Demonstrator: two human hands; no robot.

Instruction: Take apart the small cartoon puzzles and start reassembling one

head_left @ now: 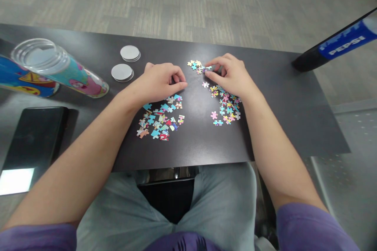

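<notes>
My right hand (231, 72) reaches to a small cluster of jigsaw puzzle pieces (194, 64) near the table's far side. Its thumb and forefinger close on a puzzle piece (205, 69) at the cluster's right end. My left hand (165, 81) hovers or rests just beyond a loose heap of puzzle pieces (157, 123); which of the two I cannot tell. Its fingers are curled, the thumb is near the forefinger, and nothing shows between them. Another heap of puzzle pieces (228, 106) lies beside my right wrist, partly covered by it. One piece (205, 84) sits apart below the cluster.
Two stacks of white discs (130, 52) (121, 72) lie at the back left. A clear-topped printed canister (67, 70) and a blue one (26, 74) stand left. Nearer is a black tablet-like slab (35, 133). A Pepsi bottle (332, 43) stands at the dark table's (294, 98) far right.
</notes>
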